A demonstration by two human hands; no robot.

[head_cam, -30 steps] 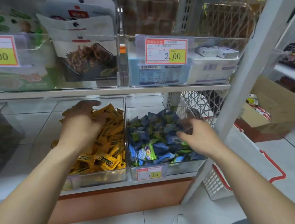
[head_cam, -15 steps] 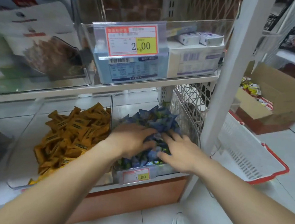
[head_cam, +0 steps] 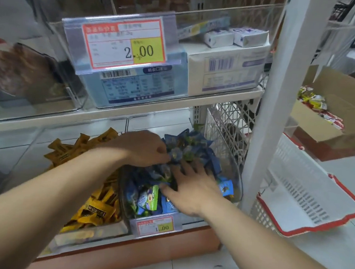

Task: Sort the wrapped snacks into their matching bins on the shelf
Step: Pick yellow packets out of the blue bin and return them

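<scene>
- While the upper shelf (head_cam: 131, 111) overhangs, the left hand (head_cam: 141, 148) curls its grip on blue snacks (head_cam: 192, 145); the right hand (head_cam: 189, 189) presses them, spread flat.
- White post (head_cam: 265, 120) crowds frame right; yellow snacks (head_cam: 92, 210) lie left.

Blue-wrapped snacks (head_cam: 194, 148) lie heaped in a clear bin (head_cam: 234, 178) at the right of the lower shelf (head_cam: 163, 238); yellow-wrapped snacks (head_cam: 92, 210) are piled loosely in the adjoining bin (head_cam: 90, 235), left.

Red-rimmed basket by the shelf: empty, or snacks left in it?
Empty as far as visible: the white basket shows only bare mesh floor and walls, no wrappers. Its left corner is hidden behind the shelf post.
</scene>
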